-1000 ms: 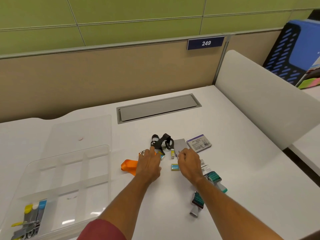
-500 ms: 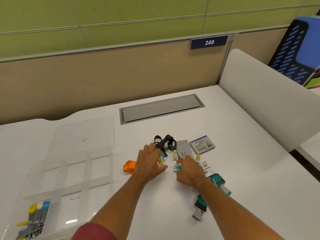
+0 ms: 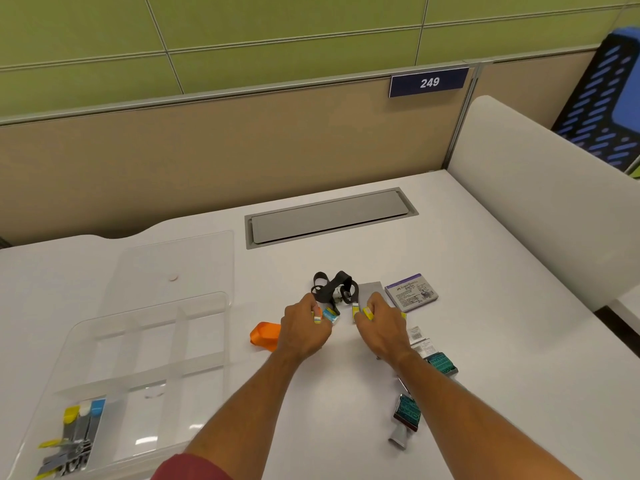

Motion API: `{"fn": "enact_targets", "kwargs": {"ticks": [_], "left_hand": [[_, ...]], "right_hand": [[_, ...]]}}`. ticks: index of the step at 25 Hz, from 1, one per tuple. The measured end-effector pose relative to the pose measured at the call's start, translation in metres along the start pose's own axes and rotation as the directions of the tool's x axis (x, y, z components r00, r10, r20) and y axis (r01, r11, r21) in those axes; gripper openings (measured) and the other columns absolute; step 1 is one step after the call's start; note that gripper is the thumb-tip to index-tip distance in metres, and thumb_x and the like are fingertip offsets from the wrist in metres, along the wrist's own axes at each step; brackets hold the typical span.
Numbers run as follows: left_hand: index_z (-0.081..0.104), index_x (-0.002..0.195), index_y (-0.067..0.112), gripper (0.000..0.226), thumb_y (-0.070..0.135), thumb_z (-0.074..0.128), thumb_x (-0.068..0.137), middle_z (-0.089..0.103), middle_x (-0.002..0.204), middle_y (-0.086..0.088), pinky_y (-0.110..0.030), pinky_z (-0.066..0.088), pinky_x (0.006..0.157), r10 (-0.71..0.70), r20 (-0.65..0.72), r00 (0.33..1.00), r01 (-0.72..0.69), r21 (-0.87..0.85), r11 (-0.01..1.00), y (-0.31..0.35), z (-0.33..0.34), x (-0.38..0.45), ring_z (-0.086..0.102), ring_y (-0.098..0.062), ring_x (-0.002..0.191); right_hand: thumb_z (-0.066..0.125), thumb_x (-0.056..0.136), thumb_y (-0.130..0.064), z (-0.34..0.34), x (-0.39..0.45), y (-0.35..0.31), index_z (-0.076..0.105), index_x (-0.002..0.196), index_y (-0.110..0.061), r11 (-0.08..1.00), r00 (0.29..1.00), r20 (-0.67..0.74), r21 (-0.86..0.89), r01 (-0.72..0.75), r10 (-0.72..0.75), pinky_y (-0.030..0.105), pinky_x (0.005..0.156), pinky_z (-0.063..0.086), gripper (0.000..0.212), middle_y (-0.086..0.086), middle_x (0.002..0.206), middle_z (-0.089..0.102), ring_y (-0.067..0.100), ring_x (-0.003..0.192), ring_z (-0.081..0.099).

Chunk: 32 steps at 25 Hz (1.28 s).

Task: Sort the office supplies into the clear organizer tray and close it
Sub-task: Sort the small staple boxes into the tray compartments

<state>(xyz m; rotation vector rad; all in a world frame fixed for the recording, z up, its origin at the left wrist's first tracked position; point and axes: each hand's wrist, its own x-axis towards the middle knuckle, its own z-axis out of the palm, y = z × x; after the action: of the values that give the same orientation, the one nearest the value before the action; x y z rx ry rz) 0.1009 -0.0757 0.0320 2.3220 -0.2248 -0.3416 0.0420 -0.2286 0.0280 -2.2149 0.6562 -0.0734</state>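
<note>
Both hands are over the middle of the white desk (image 3: 485,341), among small supplies. The left hand (image 3: 303,329) has its fingers curled and pinches small wrapped pieces, one yellow (image 3: 317,317) and one light blue (image 3: 330,315), at the fingertips. The right hand (image 3: 382,327) is also curled and pinches a small yellow piece (image 3: 367,312) between its fingers.

Just behind the hands lie a black strap (image 3: 332,289) in loops, a grey flat card (image 3: 370,291) and a small box (image 3: 411,296) with a purple edge; its print is too small to read with certainty. An orange ribbon (image 3: 265,336) lies just left of the left hand. Near the right forearm are two teal stamps (image 3: 441,364) (image 3: 406,415) and small white labels (image 3: 415,332) with fine print that I cannot read.

The clear organizer tray (image 3: 149,344) stands open at the left of the desk, its lid (image 3: 173,261) lying flat behind it. In its near left compartment are clips with yellow, white and blue caps (image 3: 83,410).

On the beige partition a dark blue plate (image 3: 428,82) reads "249". A grey cable flap (image 3: 329,216) is set into the desk.
</note>
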Motion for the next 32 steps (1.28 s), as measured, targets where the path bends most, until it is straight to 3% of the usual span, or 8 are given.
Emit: {"fn": "enact_targets", "kwargs": {"ticks": [3,5,7,10,13,20,26,32], "left_hand": [[0.048,0.076,0.018,0.013,0.009,0.056,0.079,0.062,0.08,-0.003,-0.036,0.052,0.057,0.015,-0.02,1.0,-0.014,0.05,0.999,0.001,0.002,0.006,0.064,-0.026,0.079],[0.055,0.079,0.018,0.009,0.01,0.056,0.083,0.065,0.087,-0.004,-0.026,0.043,0.063,0.057,-0.031,0.998,-0.052,0.141,0.989,0.001,0.001,0.01,0.062,-0.024,0.089],[0.061,0.088,0.017,0.006,0.017,0.057,0.084,0.067,0.096,-0.005,-0.027,0.043,0.069,0.084,-0.032,0.996,-0.075,0.227,0.971,0.0,0.001,0.014,0.06,-0.021,0.092],[0.063,0.101,0.021,0.021,0.032,0.06,0.083,0.067,0.1,-0.004,-0.03,0.046,0.067,0.11,-0.026,0.994,-0.093,0.371,0.924,-0.001,0.004,0.018,0.058,-0.019,0.083],[0.06,0.111,0.023,0.038,0.046,0.063,0.082,0.065,0.106,-0.002,-0.029,0.039,0.066,0.104,0.016,0.994,-0.099,0.469,0.877,-0.001,0.01,0.022,0.057,-0.019,0.085],[0.061,0.112,0.023,0.05,0.057,0.064,0.075,0.063,0.107,-0.002,-0.03,0.043,0.07,0.037,0.083,0.996,-0.079,0.586,0.807,0.002,0.022,0.036,0.06,-0.023,0.094],[0.055,0.11,0.019,0.041,0.048,0.06,0.083,0.06,0.112,-0.006,-0.033,0.041,0.074,0.066,0.081,0.995,-0.102,0.618,0.779,0.003,0.031,0.035,0.059,-0.027,0.101],[0.051,0.11,0.019,0.051,0.052,0.063,0.073,0.055,0.104,-0.002,-0.029,0.039,0.064,0.139,0.021,0.99,-0.129,0.528,0.839,0.016,0.012,0.027,0.049,-0.018,0.08]], "right_hand": [[0.044,0.089,-0.023,0.001,0.006,0.002,0.056,0.101,-0.024,0.992,0.999,0.046,-0.119,0.029,-0.024,0.042,0.07,0.054,0.017,0.005,0.082,0.064,0.029,0.08,0.06],[0.043,0.09,-0.022,0.004,0.011,0.004,0.062,0.099,-0.023,0.978,0.999,0.024,-0.204,0.042,-0.038,0.033,0.071,0.049,0.02,0.005,0.094,0.068,0.028,0.088,0.061],[0.044,0.095,-0.031,0.007,0.015,0.004,0.062,0.099,-0.019,0.967,0.999,0.005,-0.25,0.045,-0.045,0.032,0.072,0.048,0.022,0.005,0.099,0.068,0.027,0.092,0.062],[0.054,0.092,-0.047,0.014,0.02,0.003,0.061,0.105,-0.018,0.959,1.0,-0.003,-0.282,0.01,-0.011,0.031,0.072,0.046,0.033,0.005,0.103,0.067,0.027,0.097,0.062],[0.055,0.09,-0.044,0.019,0.022,0.002,0.058,0.108,-0.017,0.94,0.999,0.019,-0.341,-0.018,0.027,0.033,0.076,0.047,0.032,0.008,0.11,0.064,0.029,0.101,0.06],[0.058,0.078,-0.043,0.005,0.022,0.008,0.053,0.081,-0.021,0.992,0.996,-0.081,-0.114,-0.055,0.046,0.031,0.061,0.043,0.024,-0.003,0.073,0.057,0.023,0.074,0.055],[0.06,0.077,-0.048,-0.006,0.02,0.013,0.052,0.084,-0.02,0.996,0.991,-0.107,-0.038,-0.084,0.079,0.031,0.063,0.041,0.03,-0.003,0.078,0.058,0.024,0.077,0.054],[0.063,0.074,-0.042,-0.014,0.016,0.004,0.045,0.082,-0.021,0.997,0.989,-0.132,0.025,-0.067,0.07,0.03,0.057,0.042,0.029,-0.004,0.072,0.058,0.02,0.073,0.057]]}}
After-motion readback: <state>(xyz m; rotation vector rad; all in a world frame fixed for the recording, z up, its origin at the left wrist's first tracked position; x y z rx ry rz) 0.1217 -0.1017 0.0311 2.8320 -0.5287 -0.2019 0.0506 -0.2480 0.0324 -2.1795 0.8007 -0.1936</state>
